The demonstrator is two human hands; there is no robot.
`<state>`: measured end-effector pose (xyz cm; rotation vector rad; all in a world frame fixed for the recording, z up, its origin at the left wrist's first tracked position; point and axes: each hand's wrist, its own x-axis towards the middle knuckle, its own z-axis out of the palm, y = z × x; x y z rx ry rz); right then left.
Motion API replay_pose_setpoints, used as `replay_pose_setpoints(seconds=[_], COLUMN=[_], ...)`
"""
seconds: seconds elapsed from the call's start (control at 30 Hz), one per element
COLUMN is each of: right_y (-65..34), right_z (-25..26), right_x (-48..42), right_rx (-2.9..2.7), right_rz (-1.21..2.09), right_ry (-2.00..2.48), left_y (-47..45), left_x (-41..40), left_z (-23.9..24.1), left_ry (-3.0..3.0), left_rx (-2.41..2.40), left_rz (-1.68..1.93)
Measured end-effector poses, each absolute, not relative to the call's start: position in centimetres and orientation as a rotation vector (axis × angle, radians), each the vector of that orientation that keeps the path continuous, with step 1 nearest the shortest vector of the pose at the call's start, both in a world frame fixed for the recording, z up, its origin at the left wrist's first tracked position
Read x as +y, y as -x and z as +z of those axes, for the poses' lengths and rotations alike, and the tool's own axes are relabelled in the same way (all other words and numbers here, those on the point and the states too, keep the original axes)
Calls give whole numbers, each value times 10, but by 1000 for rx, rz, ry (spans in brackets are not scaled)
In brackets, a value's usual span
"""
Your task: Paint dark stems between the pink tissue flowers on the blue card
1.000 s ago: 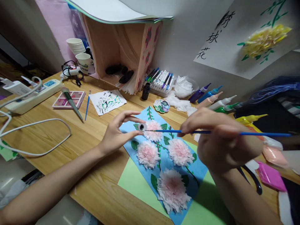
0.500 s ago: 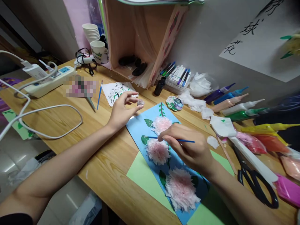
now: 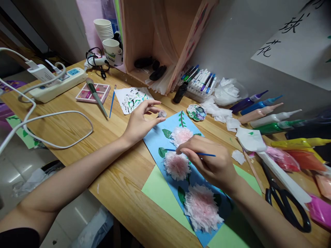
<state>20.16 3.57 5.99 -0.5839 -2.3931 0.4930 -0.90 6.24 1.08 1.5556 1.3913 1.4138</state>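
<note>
My right hand (image 3: 209, 165) pinches a thin blue paintbrush (image 3: 207, 154), its tip on a green painted leaf (image 3: 161, 152) at the left edge of a blue paper sheet (image 3: 155, 139). Pink tissue flowers (image 3: 177, 165) are stuck on that sheet, which lies on a light green sheet (image 3: 159, 196). My left hand (image 3: 141, 122) holds a small clear paint pot (image 3: 162, 113) between thumb and fingers, just above the blue sheet's top corner.
A flower-shaped palette (image 3: 196, 112), marker tray (image 3: 200, 82), paint tubes (image 3: 261, 110), crumpled tissue (image 3: 227, 91) and scissors (image 3: 287, 203) crowd the right. A power strip (image 3: 58, 84) with white cable, watercolour box (image 3: 93, 93), second brush (image 3: 111, 103) and paper cups (image 3: 104, 29) sit left.
A second ago the brush tip was dipped in the pot held up in my left hand. Since then my right hand has lowered the brush to the leaf; my left hand moved aside with the pot.
</note>
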Motion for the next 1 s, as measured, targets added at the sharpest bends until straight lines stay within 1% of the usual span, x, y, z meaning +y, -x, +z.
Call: replay_pose_setpoints(seconds=[0.37, 1.0], right_y=[-203, -206], right_z=[61, 64], right_x=[35, 35], right_rx=[-2396, -2328], right_rz=[471, 563], right_ry=[600, 637], left_y=[7, 7], left_x=[61, 61], left_z=[13, 11], left_ry=[-1564, -1561], left_rx=[1410, 1362], left_rz=[1388, 1405])
